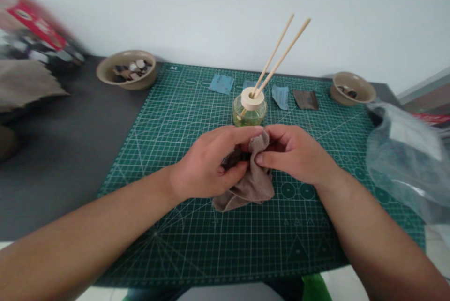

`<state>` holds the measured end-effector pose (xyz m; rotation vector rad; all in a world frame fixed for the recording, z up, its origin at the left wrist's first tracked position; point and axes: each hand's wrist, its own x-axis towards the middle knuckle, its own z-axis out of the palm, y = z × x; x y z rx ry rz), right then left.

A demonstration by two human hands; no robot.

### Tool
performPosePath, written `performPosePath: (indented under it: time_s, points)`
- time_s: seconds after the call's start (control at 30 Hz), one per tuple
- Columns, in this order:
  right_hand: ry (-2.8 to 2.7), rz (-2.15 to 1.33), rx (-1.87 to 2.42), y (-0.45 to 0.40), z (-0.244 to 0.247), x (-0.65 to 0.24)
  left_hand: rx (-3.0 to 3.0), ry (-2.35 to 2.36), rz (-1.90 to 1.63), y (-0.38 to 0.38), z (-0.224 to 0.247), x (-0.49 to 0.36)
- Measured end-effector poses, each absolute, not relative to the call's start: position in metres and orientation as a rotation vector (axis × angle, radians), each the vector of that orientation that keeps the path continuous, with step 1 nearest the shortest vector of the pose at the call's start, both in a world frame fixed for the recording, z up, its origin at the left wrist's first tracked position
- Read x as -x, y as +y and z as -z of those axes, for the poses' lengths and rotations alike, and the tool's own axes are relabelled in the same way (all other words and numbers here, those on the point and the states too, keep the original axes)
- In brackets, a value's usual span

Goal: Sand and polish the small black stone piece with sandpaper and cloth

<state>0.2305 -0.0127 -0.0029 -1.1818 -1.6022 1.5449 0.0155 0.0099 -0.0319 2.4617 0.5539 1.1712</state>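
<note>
A crumpled brown cloth (255, 184) is held between both hands over the green cutting mat (176, 249). My left hand (211, 160) grips its left side with thumb and fingers curled round it. On the right side, my right hand (291, 153) pinches the cloth's upper edge between thumb and fingers. A dark opening shows in the cloth between the hands; its contents are too dark to tell. Just behind stands a glass bottle (249, 111) with a pale wooden collar and two thin sticks (281, 57) leaning right.
Bowls with small pieces stand at the back left (128, 83) and back right (351, 94). Blue packets (222, 84) and a brown packet (305, 100) lie along the mat's back. A clear plastic bag (404, 160) lies right; a brown cloth-like piece (28, 80) is far left.
</note>
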Motion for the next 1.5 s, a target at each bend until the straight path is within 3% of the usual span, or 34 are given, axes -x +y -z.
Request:
performPosePath:
  time_s: [0.27, 0.8, 1.33, 1.5]
  points:
    - [-1.625, -1.623, 1.263, -0.015, 0.003, -0.23, -2.482, 0.581, -1.199, 0.007, 0.032, -0.016]
    - [-1.734, -1.148, 1.422, -0.02, 0.001, -0.213, -2.577, 0.496, -1.249, 0.006, 0.034, -0.02]
    - [-1.263, -1.456, 1.138, -0.021, -0.003, -0.222, -2.234, 0.422, -1.157, 0.007, 0.028, -0.011]
    - [-0.984, -1.477, 1.158, -0.02, -0.016, -0.221, -2.021, 0.658, -1.076, 0.007, 0.025, -0.013]
